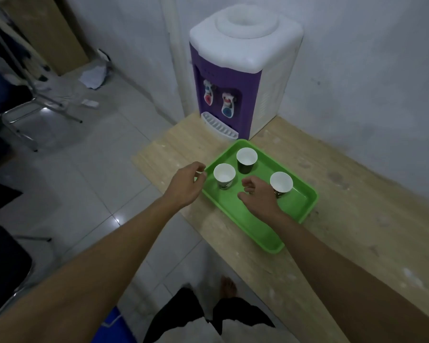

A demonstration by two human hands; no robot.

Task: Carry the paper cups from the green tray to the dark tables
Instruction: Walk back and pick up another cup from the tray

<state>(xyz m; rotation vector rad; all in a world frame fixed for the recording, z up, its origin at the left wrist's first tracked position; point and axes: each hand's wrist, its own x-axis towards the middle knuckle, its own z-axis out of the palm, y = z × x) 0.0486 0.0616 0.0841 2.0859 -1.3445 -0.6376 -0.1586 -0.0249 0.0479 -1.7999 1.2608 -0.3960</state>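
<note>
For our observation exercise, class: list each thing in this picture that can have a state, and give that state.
Left cup: upright on tray, not held.
Far cup: upright on tray, untouched.
Right cup: upright on tray, beside right hand.
Green tray: flat on the wooden counter.
Left hand: fingers loosely curled, holding nothing.
Right hand: fingers loosely curled, holding nothing.
Water dispenser: no bottle fitted.

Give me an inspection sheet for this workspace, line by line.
Surface: light wooden counter, stained, against a white wall.
Job's things: green tray on the counter; three paper cups upright in it, the left cup, the back cup and the right cup.
Clutter: nothing seen on the counter.
Hands: left hand at the tray's left edge, holding nothing; right hand over the tray beside the right cup, fingers loosely curled, contact unclear.
Cables: nothing seen.
Surroundings: water dispenser behind the tray; metal chair on the tiled floor.
</note>
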